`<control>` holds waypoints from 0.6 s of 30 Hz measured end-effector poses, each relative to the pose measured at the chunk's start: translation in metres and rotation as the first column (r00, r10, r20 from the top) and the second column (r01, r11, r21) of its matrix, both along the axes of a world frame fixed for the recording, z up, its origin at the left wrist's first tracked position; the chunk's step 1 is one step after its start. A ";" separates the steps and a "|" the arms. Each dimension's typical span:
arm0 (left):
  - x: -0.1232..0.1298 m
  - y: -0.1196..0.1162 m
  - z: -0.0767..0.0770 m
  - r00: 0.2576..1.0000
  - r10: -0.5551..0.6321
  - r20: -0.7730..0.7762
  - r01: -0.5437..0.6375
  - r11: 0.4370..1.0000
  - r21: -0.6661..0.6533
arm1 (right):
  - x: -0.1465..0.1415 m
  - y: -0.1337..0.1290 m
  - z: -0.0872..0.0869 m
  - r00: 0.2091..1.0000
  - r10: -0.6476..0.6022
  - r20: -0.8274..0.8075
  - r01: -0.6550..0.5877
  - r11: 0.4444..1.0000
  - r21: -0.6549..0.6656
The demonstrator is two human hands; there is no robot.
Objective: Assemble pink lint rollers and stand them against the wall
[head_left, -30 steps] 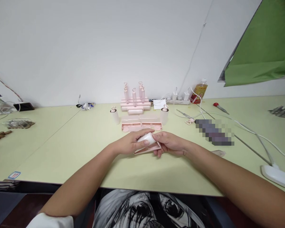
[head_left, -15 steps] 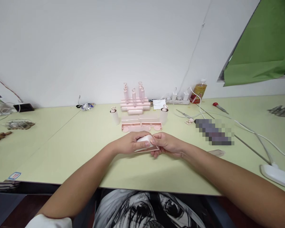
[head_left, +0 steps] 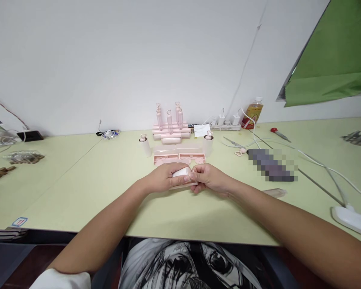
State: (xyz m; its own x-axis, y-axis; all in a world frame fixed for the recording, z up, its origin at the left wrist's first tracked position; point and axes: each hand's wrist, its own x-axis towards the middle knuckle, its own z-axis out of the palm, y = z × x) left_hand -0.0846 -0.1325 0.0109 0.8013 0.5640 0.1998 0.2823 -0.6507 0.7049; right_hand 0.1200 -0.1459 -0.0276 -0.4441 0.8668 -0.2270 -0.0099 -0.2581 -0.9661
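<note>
A small pale pink case with a rounded white top (head_left: 181, 172) is held just above the table's middle. My left hand (head_left: 160, 177) wraps around it from the left, thumb along its front. At its right end, my right hand (head_left: 212, 178) has closed fingers pressed against the case; whether they pinch a smaller part there is hidden. Directly behind my hands lie two open pink cases (head_left: 166, 157) with see-through lids raised. White cylinders (head_left: 146, 148) with pink loop tops flank them, one on each side.
Stacked pink boxes (head_left: 171, 139) and upright clear tubes (head_left: 169, 123) stand by the wall. To the right are scissors (head_left: 233, 142), a blurred dark object (head_left: 269, 165), cables, a screwdriver (head_left: 279, 134), a drink bottle (head_left: 252, 114) and a clear wrapper (head_left: 275, 192).
My right fingers have shifted slightly at the case's right end, and the case's front opening shows less. My left hand keeps its hold. The whole view has moved a little.
</note>
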 end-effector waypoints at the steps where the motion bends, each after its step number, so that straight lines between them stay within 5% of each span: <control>1: 0.000 0.000 0.000 1.000 0.014 -0.020 -0.013 1.000 0.019 | 0.000 0.001 -0.001 1.000 -0.011 0.027 0.010 1.000 0.026; 18: 0.000 -0.003 -0.007 0.925 0.282 -0.255 -0.195 0.928 0.319 | 0.000 -0.003 0.003 0.985 -0.040 0.168 -0.010 0.957 0.290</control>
State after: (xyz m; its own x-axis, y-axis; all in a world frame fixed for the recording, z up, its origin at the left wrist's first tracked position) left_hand -0.0841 -0.1351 0.0034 0.6960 0.7004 0.1578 0.6183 -0.6965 0.3641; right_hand 0.1201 -0.1485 -0.0248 -0.4073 0.9125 -0.0366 0.1594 0.0316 -0.9867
